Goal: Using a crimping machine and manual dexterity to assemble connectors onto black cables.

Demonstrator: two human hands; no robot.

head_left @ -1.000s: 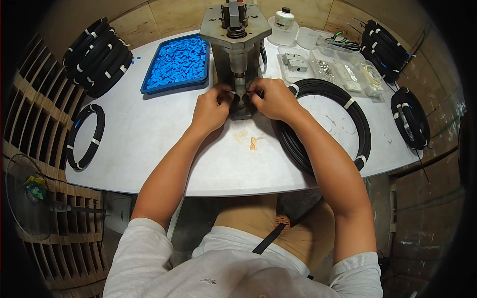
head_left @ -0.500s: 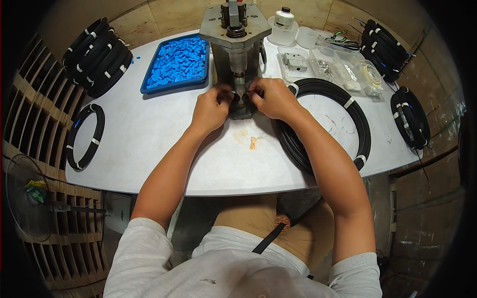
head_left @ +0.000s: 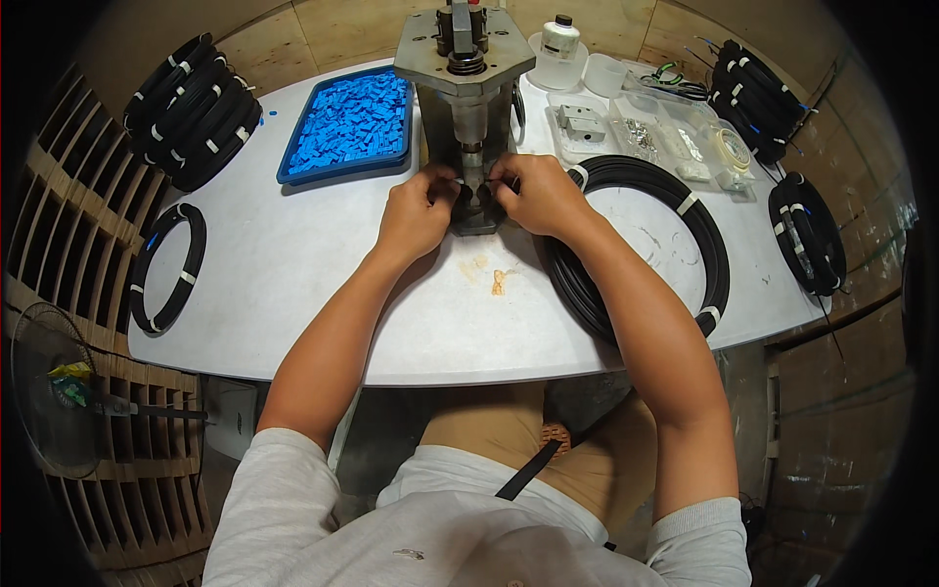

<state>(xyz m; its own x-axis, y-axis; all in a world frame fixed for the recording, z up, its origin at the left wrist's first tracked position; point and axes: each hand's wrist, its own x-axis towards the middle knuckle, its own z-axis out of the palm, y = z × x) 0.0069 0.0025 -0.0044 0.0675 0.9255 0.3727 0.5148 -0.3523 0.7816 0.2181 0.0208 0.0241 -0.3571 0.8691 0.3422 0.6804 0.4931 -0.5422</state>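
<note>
A metal bench press (head_left: 455,59) with a vertical ram (head_left: 470,122) stands at the far middle of the table. Both of my hands are at its base, one on either side of the ram's lower end. My left hand (head_left: 419,208) is closed in a pinch, its fingertips close to the tool. From the other side my right hand (head_left: 541,194) pinches too, with a small dark end showing near its fingertips. What either hand holds is too small and too hidden to name. Beside my right forearm lies a large coil of black cable (head_left: 719,249), bound with white tape.
Left of the press sits a blue tray (head_left: 293,174) of small blue pieces. Several black coils (head_left: 196,117) are stacked at the far left, and a single coil (head_left: 196,240) lies nearer. Clear plastic boxes (head_left: 641,137), a white bottle (head_left: 559,41) and more coils (head_left: 807,235) are at the right.
</note>
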